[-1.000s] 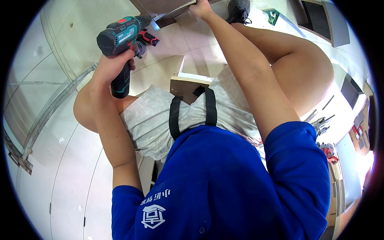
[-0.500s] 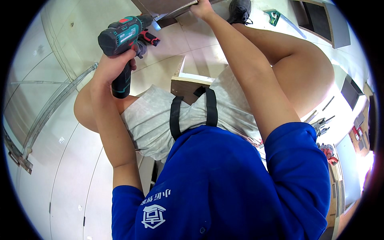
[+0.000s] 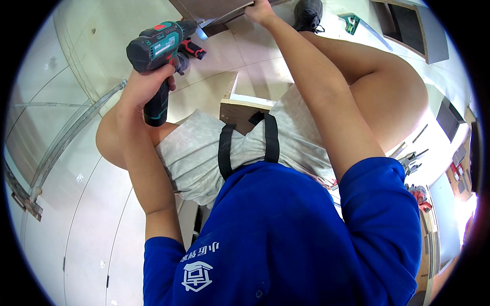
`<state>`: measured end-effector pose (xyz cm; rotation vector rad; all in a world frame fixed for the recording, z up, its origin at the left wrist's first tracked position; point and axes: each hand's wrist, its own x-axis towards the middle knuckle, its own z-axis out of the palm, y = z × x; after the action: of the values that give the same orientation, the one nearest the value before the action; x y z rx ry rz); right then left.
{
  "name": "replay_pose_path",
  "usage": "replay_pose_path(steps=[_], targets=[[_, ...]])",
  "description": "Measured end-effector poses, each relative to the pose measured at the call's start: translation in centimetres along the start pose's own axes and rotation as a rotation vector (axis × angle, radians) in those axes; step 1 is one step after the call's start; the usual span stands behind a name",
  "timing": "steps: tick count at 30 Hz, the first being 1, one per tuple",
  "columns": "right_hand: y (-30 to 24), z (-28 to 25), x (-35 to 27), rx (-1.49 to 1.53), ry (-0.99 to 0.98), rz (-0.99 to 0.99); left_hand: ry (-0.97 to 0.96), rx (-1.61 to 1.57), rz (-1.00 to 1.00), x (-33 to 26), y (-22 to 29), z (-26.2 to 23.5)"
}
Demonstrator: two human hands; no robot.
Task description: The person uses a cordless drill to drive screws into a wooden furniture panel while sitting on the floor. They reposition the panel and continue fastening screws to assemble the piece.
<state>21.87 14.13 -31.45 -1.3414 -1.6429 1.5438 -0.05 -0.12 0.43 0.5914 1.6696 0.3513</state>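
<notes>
A: What couldn't be made out around my hands?

B: The view cut off your brown board point(image 3: 214, 6) at the top. Your right hand point(image 3: 260, 12) was clamped on its near edge, some fingertips hidden. Whether a bit touched the board's near corner, you couldn't tell. A red-and-black tool point(image 3: 194, 49) was partly covered.

A: And the drill point(image 3: 162, 45)?

B: Your left hand point(image 3: 150, 84) had its fingers wrapped around the grip, holding it above the floor point(image 3: 265, 76), chuck beside that corner. It was teal and black, red-patched on top.
</notes>
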Motion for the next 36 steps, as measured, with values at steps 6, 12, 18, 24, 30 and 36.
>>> replay_pose_path(steps=[6, 12, 18, 24, 30, 36], targets=[[0.5, 0.4, 0.4, -0.015, 0.036, -0.001, 0.023, 0.008, -0.012, 0.0, -0.1, 0.0], [1.1, 0.5, 0.9, -0.077, 0.029, -0.016, 0.024, 0.006, -0.007, -0.2, 0.2, 0.1], [1.3, 0.5, 1.2, -0.057, 0.007, -0.005, 0.027, 0.020, -0.009, -0.3, 0.5, 0.2], [0.7, 0.5, 0.9, -0.056, -0.005, 0.063, 0.030, 0.028, -0.004, -0.4, 0.3, 0.1], [1.5, 0.6, 1.0, -0.032, 0.008, 0.000, 0.033, 0.024, -0.002, -0.4, 0.5, 0.2], [1.8, 0.7, 1.1, -0.028, 0.017, -0.020, 0.024, 0.030, -0.001, -0.2, 0.2, 0.1]])
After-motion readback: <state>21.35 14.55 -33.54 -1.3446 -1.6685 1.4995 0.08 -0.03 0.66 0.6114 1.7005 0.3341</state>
